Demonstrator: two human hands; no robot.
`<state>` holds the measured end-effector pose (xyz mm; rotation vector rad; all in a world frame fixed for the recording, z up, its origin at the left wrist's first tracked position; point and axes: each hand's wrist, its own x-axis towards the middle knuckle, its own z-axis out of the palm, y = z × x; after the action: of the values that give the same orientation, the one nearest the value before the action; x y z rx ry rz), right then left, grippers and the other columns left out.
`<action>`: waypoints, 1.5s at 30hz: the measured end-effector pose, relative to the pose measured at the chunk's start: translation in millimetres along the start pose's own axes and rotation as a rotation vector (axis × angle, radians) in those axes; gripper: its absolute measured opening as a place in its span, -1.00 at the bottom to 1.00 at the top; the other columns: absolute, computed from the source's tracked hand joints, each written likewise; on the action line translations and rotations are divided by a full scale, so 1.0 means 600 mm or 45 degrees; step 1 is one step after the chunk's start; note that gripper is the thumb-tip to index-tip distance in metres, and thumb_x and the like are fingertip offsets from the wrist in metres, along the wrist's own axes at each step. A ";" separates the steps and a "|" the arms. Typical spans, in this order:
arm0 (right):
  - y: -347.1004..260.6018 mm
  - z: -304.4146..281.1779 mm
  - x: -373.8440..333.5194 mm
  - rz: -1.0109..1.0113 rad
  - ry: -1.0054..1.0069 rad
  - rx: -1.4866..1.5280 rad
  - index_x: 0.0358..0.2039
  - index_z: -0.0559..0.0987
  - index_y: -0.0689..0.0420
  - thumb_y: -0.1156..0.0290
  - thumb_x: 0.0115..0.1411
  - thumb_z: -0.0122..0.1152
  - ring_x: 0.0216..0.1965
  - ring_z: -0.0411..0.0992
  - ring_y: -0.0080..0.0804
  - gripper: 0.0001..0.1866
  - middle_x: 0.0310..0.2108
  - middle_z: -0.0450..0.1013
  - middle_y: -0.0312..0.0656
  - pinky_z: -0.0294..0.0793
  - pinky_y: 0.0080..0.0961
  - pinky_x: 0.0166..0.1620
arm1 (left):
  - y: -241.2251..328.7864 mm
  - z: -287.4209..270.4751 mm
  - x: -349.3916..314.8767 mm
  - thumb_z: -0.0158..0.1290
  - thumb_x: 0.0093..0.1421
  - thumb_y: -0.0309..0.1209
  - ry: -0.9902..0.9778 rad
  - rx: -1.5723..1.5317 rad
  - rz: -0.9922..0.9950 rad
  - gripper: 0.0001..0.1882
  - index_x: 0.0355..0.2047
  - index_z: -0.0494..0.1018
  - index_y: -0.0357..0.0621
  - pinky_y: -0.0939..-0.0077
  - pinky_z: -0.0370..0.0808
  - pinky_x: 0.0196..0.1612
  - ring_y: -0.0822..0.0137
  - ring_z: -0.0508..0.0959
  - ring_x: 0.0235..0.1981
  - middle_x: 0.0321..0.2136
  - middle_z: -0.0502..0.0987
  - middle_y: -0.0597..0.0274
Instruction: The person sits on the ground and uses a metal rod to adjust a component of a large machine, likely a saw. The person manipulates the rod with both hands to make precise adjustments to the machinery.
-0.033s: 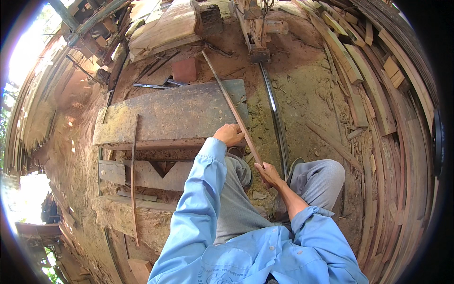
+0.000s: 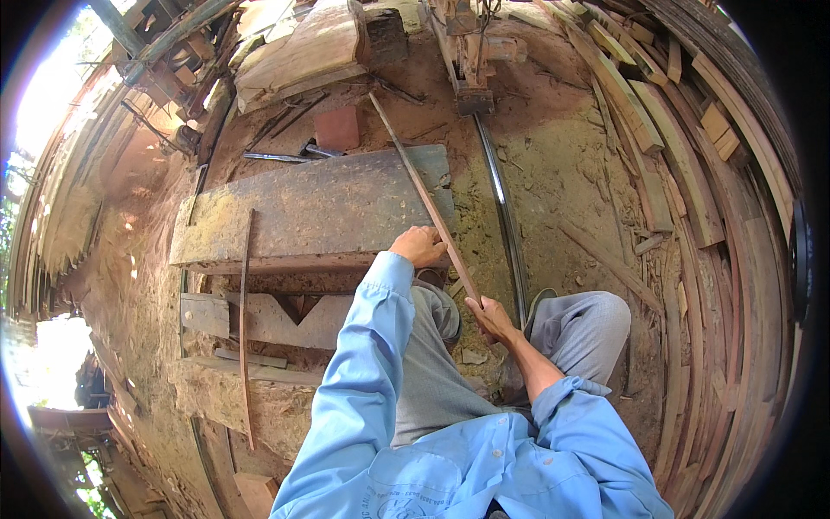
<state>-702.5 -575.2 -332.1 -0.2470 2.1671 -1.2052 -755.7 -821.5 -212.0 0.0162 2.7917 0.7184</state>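
Note:
A long, thin wooden strip [image 2: 422,189] slants from my right hand across the right end of a thick wooden beam [image 2: 303,206]. My right hand [image 2: 493,318] is closed round the strip's near end, by my knee. At the beam's near edge, my left hand [image 2: 418,246] has its fingers curled against the strip's left side; the fingertips are partly hidden. A second thin strip [image 2: 244,320] lies to the left, across the beam's near edge and the timbers nearer me.
Beyond the beam lie a hammer [image 2: 322,150], a metal bar [image 2: 275,158] and a reddish block [image 2: 337,128]. A steel rail [image 2: 498,195] runs along the dirt floor to a machine [image 2: 474,86]. Stacked planks [image 2: 692,190] line the right side. A notched board [image 2: 277,318] lies near my left arm.

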 end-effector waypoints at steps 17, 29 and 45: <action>-0.011 -0.004 -0.004 0.023 -0.008 0.007 -0.37 0.45 0.24 -0.06 0.28 -0.03 -0.68 0.42 -0.34 -0.49 -0.68 0.40 -0.14 0.39 -0.34 -0.60 | 0.006 -0.008 0.002 0.01 0.14 -0.08 -0.076 0.006 -0.051 -0.53 -0.15 0.53 -0.25 0.14 0.46 -0.03 -0.10 0.55 -0.13 -0.22 0.57 -0.17; -0.009 -0.005 -0.004 -0.001 -0.008 0.018 -0.38 0.44 0.25 -0.04 0.28 -0.03 -0.69 0.42 -0.35 -0.49 -0.69 0.38 -0.14 0.39 -0.34 -0.60 | 0.009 -0.010 -0.001 0.01 0.13 -0.09 -0.067 0.000 -0.065 -0.53 -0.17 0.53 -0.26 0.13 0.46 -0.03 -0.11 0.55 -0.13 -0.21 0.56 -0.18; -0.011 -0.005 -0.003 0.015 -0.013 -0.006 -0.35 0.43 0.25 -0.04 0.28 -0.03 -0.70 0.41 -0.33 -0.50 -0.68 0.39 -0.12 0.38 -0.32 -0.63 | -0.003 0.000 0.002 0.01 0.15 -0.09 0.011 0.008 0.019 -0.54 -0.21 0.52 -0.29 0.15 0.49 -0.11 -0.14 0.57 -0.23 -0.35 0.57 -0.25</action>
<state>-703.7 -575.9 -324.6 -0.2413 2.1597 -1.1899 -756.8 -822.8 -212.9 0.0356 2.8045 0.7153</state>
